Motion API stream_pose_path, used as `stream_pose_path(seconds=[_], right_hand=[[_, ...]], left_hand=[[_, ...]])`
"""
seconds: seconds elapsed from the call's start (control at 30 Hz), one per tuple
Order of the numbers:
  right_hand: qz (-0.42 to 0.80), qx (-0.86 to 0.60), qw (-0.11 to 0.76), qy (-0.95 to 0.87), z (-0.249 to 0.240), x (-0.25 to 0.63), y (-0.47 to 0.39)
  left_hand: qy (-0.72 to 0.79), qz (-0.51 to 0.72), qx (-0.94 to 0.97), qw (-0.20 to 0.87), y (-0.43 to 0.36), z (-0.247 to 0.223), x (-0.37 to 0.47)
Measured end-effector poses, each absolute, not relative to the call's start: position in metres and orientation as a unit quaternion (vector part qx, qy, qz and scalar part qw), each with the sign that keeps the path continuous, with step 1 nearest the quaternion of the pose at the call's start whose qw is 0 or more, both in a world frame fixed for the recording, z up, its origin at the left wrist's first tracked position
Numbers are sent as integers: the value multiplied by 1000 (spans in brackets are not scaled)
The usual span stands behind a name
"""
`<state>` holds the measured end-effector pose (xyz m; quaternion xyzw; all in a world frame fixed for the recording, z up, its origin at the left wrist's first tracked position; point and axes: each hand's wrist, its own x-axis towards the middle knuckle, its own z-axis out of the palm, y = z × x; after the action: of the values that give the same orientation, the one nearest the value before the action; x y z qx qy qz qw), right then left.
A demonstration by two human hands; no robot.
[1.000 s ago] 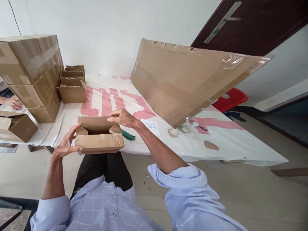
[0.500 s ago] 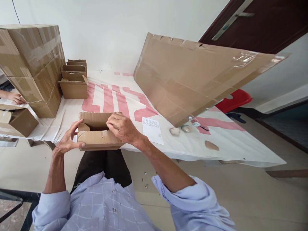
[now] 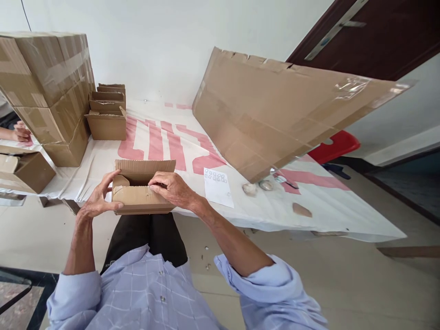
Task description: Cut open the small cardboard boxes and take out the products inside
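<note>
A small open cardboard box [image 3: 142, 198] sits at the table's front edge, its back flap upright. My left hand [image 3: 99, 199] grips its left end, thumb on the front side and fingers at the back corner. Over the box's front upper edge, toward the right, is my right hand [image 3: 172, 188], its fingers pinched together. Whatever those fingers may hold is too small to make out. The inside of the box is mostly hidden by its front panel and my right hand.
Stacked taped cartons [image 3: 48, 87] and open boxes [image 3: 107, 126] stand left. A large cardboard sheet [image 3: 268, 110] leans at the right. Paper [image 3: 218, 187] and tape rolls [image 3: 250, 189] lie on the covered table [image 3: 350, 215]. Another person's hand [image 3: 21, 132] shows far left, near another box [image 3: 32, 172].
My right hand has moved slightly left and down along the box's front edge, uncovering the back flap's right end. My left hand keeps its grip. The other person's hand has shifted a little.
</note>
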<state>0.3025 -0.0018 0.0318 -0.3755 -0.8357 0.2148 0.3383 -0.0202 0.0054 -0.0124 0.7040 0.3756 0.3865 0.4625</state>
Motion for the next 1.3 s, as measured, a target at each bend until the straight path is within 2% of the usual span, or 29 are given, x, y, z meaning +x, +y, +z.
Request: stream_pose_path(seconds=[0.2,0.4,0.47,0.77,0.97,1.3], right_hand=[[167,-369,348,-845,26,300,-1],[-62,-364,315,-874,13,294,-3],[-101,-360,325,-868,9,293,-4],[-97,-364,389,-841,-12,293,-14],[-126,-369,406,-827,-28,291,-14],[-69,-368,409,-832,-29,287,-6]], left_hand=[[377,388,702,463,5,-12,-20],[388,392,702,450,5,-10,-18],[395,391,702,445,6,-10,-18],[423,394,703,415,8,-10,-14],[441,408,681,418,2,-3,-4],[473,389,692,382,3,1,1]])
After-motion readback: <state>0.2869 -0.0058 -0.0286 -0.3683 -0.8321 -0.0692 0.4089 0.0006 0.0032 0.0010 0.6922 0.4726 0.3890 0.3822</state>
